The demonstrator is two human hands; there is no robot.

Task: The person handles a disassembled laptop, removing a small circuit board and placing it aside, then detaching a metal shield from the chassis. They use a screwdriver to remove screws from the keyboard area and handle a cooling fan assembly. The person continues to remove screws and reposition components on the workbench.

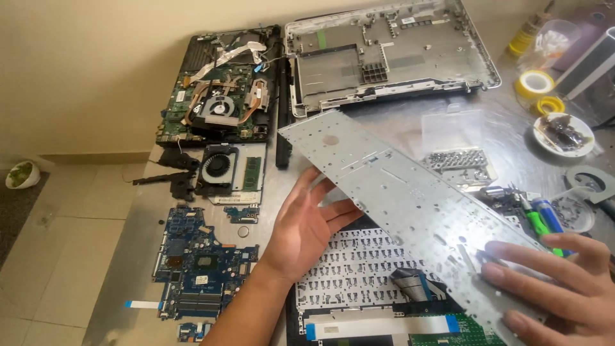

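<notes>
Both hands hold a long grey perforated metal keyboard backing plate [397, 186], tilted above the table. My left hand [307, 221] supports its near edge from below, fingers spread and thumb up. My right hand [557, 285] grips the plate's right end, fingers lying over its top face. Under the plate lies an upturned laptop keyboard deck [349, 269] with white key backs, a black ribbon cable and a white flat cable with blue ends.
A silver laptop bottom case [391, 54] and a green motherboard with fan [221, 102] lie at the back. A blue circuit board [202, 266] and a loose fan [218, 168] sit left. Tape rolls [535, 83], a dish [564, 134] and screwdrivers [541, 221] crowd the right.
</notes>
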